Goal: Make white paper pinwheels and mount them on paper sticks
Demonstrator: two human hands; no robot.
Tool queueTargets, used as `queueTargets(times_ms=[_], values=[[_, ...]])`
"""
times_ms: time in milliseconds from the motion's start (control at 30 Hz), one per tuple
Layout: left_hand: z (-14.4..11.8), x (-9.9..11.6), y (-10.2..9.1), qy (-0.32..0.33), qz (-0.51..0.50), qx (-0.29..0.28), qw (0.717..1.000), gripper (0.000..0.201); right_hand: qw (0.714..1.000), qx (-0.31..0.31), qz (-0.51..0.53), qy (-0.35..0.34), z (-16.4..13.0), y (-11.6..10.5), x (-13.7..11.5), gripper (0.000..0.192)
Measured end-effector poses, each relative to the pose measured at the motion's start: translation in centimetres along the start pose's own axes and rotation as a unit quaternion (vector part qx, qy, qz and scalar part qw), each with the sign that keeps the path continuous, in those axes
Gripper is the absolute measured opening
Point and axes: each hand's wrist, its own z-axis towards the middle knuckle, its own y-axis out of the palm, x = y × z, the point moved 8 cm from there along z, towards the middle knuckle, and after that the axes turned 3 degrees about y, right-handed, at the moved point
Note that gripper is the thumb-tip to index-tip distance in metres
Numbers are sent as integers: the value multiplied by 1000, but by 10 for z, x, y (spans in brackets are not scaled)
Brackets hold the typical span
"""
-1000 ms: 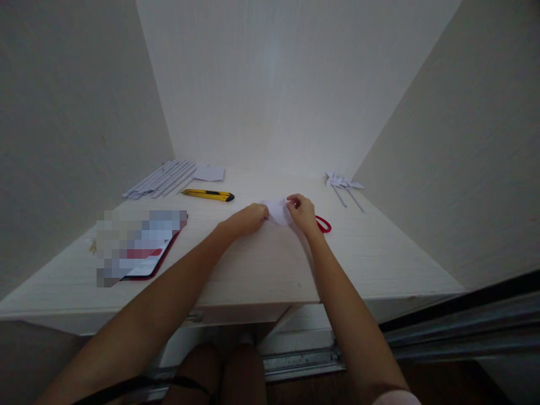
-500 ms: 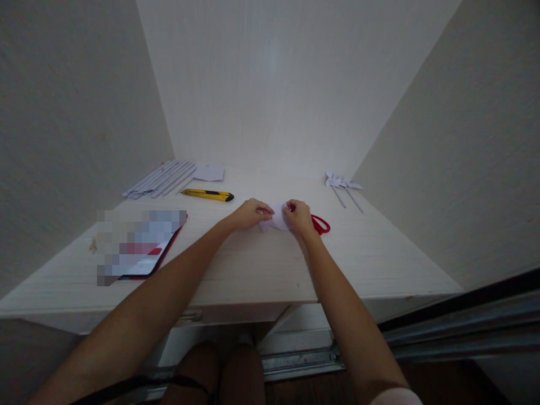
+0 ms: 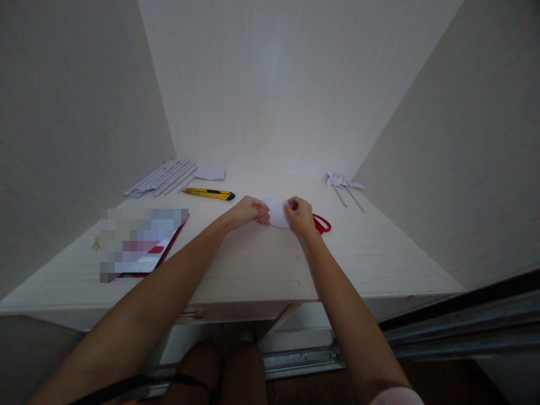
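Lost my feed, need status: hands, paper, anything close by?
Left hand and right hand pinching the white paper on the desk. Red scissors beside right hand.

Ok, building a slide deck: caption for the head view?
Left hand and right hand press a white paper piece on the desk, red scissors alongside.

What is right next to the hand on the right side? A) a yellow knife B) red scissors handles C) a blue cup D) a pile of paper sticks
B: red scissors handles poke out just beside the right hand, while the yellow knife and paper sticks lie far off to the left.
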Motion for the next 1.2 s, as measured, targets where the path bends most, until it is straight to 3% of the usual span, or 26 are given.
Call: queueTargets(times_ms=[133, 300, 500, 700, 933, 1200], values=[[1, -5, 0, 1, -8, -9, 1000, 5, 1000, 4, 9, 6, 1, 0, 3, 7], [3, -7, -2, 15, 0, -21, 1000, 5, 1000, -5, 19, 8, 0, 2, 3, 7], [5, -2, -3, 48, 40, 15, 998, 15, 999, -22, 27, -6, -3, 3, -7, 7], [6, 3, -3, 71, 108, 38, 991, 9, 998, -48, 28, -15, -5, 7, -13, 6], [4, 11, -6, 87, 187, 72, 976, 5, 996, -64, 55, -33, -4, 16, -9, 7], [2, 18, -11, 100, 309, 104, 940, 22, 995, -70, 42, -54, -4, 18, -9, 9]])
